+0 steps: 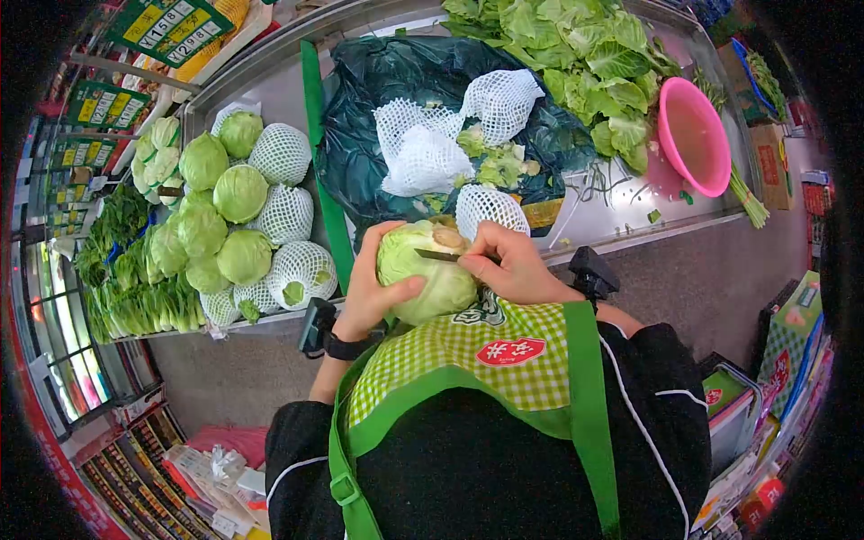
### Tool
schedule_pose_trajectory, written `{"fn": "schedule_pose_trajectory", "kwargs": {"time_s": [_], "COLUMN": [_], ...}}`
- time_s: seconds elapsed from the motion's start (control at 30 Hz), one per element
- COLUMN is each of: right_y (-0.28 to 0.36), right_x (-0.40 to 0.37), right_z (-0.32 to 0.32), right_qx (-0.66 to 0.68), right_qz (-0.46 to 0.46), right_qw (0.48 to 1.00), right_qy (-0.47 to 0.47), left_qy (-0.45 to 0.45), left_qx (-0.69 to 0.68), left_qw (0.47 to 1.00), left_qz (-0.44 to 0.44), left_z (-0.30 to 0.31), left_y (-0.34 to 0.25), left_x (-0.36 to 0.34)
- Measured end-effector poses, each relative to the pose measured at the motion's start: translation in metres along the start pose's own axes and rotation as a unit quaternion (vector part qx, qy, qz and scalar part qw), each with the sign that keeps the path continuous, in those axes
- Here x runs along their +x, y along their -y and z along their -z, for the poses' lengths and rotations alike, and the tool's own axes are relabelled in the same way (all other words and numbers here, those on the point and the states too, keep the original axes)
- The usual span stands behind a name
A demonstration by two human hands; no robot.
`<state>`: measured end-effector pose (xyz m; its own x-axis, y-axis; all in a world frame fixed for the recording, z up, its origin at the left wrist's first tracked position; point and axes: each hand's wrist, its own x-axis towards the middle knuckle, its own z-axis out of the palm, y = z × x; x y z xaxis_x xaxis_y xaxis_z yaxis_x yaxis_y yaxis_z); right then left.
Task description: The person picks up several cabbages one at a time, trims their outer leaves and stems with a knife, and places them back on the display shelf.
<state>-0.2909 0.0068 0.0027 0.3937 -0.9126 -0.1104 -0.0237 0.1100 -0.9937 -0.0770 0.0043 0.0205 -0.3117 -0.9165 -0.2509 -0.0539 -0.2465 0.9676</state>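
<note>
A pale green cabbage is held close to my apron, its cut stem end facing up. My left hand wraps round its left side, thumb across the front. In my right hand is a small dark knife, its blade lying against the cabbage just below the stem. Just beyond the cabbage, a white foam net sits at the edge of a dark green plastic sheet. More foam nets and trimmed leaf scraps lie on that sheet.
Left of a green divider are several cabbages, some in foam nets. Loose leaves are heaped at the back right, beside a pink basin. Leafy greens and price signs stand at the far left.
</note>
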Motion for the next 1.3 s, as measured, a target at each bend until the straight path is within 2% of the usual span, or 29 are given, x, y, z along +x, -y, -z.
{"fn": "schedule_pose_trajectory", "kwargs": {"time_s": [0.27,0.33,0.4,0.5,0.53,0.6,0.63,0.7,0.73,0.8,0.83,0.87,0.93,0.97,1.0,1.07,1.1,1.13,1.2,1.23,1.27,1.3], "right_y": [-0.016,-0.041,-0.113,-0.137,-0.120,-0.056,-0.037,-0.013,-0.008,-0.003,-0.006,-0.006,0.000,0.010,0.006,-0.004,-0.001,0.000,-0.003,-0.007,-0.006,-0.005], "right_x": [-0.002,-0.006,-0.020,-0.032,-0.030,-0.016,-0.016,-0.016,-0.014,-0.011,-0.009,-0.008,-0.005,-0.005,-0.001,0.003,0.003,0.001,-0.006,-0.009,-0.011,-0.012], "right_z": [0.008,0.021,0.068,0.079,0.073,0.049,0.041,0.028,0.023,0.018,0.015,0.016,0.014,0.017,0.020,0.026,0.025,0.025,0.022,0.016,0.015,0.013], "right_qx": [0.012,-0.183,-0.196,-0.135,-0.135,-0.047,-0.044,0.090,0.091,-0.047,0.006,0.004,0.148,0.165,0.164,0.269,0.208,0.206,0.102,0.153,0.153,0.078], "right_qz": [-0.056,-0.018,-0.214,-0.249,-0.249,-0.103,-0.101,-0.022,-0.021,0.037,0.033,0.035,-0.036,-0.120,-0.120,-0.143,-0.157,-0.156,-0.071,-0.016,-0.016,-0.011], "right_qw": [0.997,0.977,0.947,0.945,0.945,0.980,0.980,0.994,0.994,0.998,0.999,0.999,0.988,0.979,0.979,0.950,0.963,0.963,0.991,0.988,0.988,0.997], "right_qy": [-0.041,-0.111,-0.138,-0.161,-0.167,-0.164,-0.168,-0.061,-0.063,0.008,0.007,0.009,-0.011,-0.017,-0.015,-0.073,-0.075,-0.073,-0.044,-0.027,-0.026,-0.006], "left_qy": [-0.046,-0.047,-0.020,-0.012,-0.012,-0.023,-0.024,-0.027,-0.033,-0.028,-0.025,-0.024,-0.031,-0.033,-0.034,-0.031,-0.027,-0.029,-0.044,-0.053,-0.054,-0.061], "left_qx": [-0.019,-0.018,0.001,0.005,-0.001,-0.019,-0.001,0.003,0.002,-0.009,-0.008,-0.007,0.007,0.023,0.038,0.028,0.019,0.018,0.002,0.024,0.024,0.009], "left_qw": [0.999,0.998,0.999,1.000,1.000,1.000,1.000,1.000,0.999,1.000,1.000,1.000,0.999,0.999,0.998,0.999,0.999,0.999,0.999,0.998,0.998,0.998], "left_qz": [0.008,0.023,-0.046,-0.019,-0.014,-0.003,-0.012,-0.005,0.002,-0.004,-0.005,-0.007,-0.006,-0.013,-0.021,-0.027,-0.035,-0.037,-0.022,-0.022,-0.022,-0.015], "left_z": [-0.012,-0.007,0.000,0.002,0.000,-0.005,-0.005,-0.004,-0.005,-0.007,-0.008,-0.008,-0.004,-0.002,-0.001,-0.003,-0.004,-0.005,-0.006,-0.005,-0.005,-0.006], "left_y": [0.015,0.014,0.007,0.005,0.003,0.004,0.003,0.003,0.004,-0.001,-0.002,-0.003,0.000,0.005,0.007,0.004,0.003,0.002,0.001,0.003,0.004,0.005], "left_x": [-0.006,-0.013,-0.015,-0.014,-0.009,-0.007,-0.005,-0.003,-0.002,-0.001,-0.002,-0.002,-0.005,-0.006,-0.006,-0.009,-0.009,-0.008,-0.010,-0.010,-0.011,-0.011]}}
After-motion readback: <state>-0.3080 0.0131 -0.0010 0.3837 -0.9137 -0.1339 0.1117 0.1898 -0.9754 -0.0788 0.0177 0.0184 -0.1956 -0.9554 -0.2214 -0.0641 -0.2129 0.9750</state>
